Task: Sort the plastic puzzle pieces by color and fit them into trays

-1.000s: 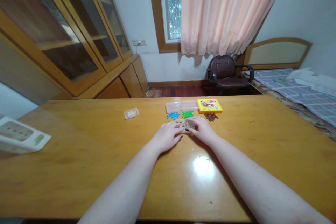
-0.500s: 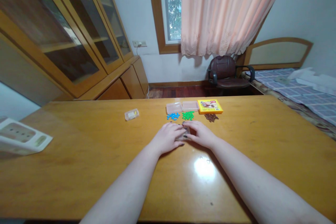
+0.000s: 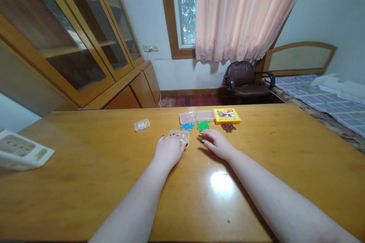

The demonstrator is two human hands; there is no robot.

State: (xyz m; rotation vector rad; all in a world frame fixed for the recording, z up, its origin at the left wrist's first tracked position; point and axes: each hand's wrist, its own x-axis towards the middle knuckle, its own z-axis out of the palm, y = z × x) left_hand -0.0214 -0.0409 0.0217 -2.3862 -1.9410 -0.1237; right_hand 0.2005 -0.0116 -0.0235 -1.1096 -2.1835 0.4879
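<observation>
A shallow clear plastic box point(image 3: 185, 135) with several small pale pieces in it lies on the table. My left hand point(image 3: 170, 149) is over its near left part, thumb on the right edge and fingers across it, gripping it. Part of the box is hidden under that hand. To its right, my right hand point(image 3: 216, 143) is open, fingers bent and apart, with nothing in it. Just beyond the hands are piles of small blue pieces point(image 3: 187, 126), green pieces point(image 3: 203, 125) and brown pieces point(image 3: 228, 127).
Behind the piles stand two clear trays, a left tray point(image 3: 188, 117) and a right tray point(image 3: 205, 115), beside a yellow box point(image 3: 227, 116). A small clear case point(image 3: 142, 125) lies further left. At the wooden table's point(image 3: 114, 182) left edge is a white box point(image 3: 24, 151).
My left hand has moved left with the clear box, which was between both hands before. My right hand has come off it and stays at nearly the same spot.
</observation>
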